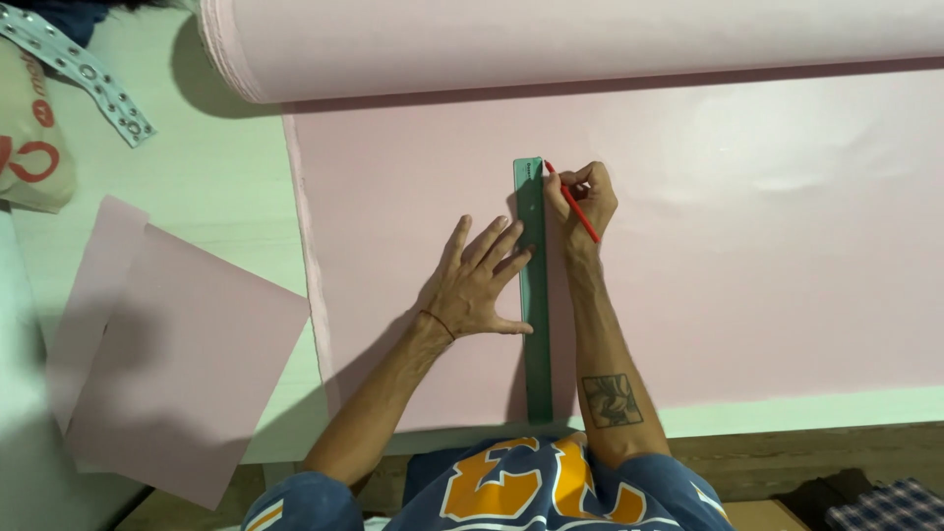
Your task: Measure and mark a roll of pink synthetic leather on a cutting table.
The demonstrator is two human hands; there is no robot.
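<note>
Pressing flat with fingers spread, the left hand (479,285) pins a green ruler (534,295) on pink fabric (747,246) spread over the table (226,187). The right hand (582,200) grips a red pencil (572,203), its tip touching the ruler's far end.

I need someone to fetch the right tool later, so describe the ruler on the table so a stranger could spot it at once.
Start at the wide pink fabric unrolled from the roll across the pale green table. On its near half lies the long, narrow green ruler, running away from the person, pinned flat by the left hand. It is the only rigid green strip; the right hand holds a thin red pencil beside its far end.
</note>
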